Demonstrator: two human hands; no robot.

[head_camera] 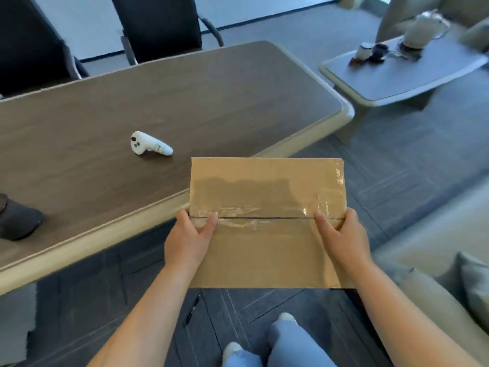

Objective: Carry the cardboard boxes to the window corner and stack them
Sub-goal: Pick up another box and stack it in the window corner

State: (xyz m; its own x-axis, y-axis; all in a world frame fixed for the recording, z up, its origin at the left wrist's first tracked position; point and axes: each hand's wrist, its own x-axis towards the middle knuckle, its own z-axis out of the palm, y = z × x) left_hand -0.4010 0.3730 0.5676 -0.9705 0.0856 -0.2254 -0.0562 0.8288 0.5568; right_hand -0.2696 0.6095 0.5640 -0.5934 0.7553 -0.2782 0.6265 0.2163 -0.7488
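A flat brown cardboard box, its top seam sealed with clear tape, is held in the air in front of me over the dark floor. My left hand grips its left edge with the thumb lying on top at the seam. My right hand grips the right edge the same way. The fingers of both hands are hidden under the box. The box's far left corner overlaps the near edge of the long wooden table.
A white handheld controller lies on the table, with a dark object at its left edge and black chairs behind. A low grey table with a teapot stands to the right. A sofa is at the near right.
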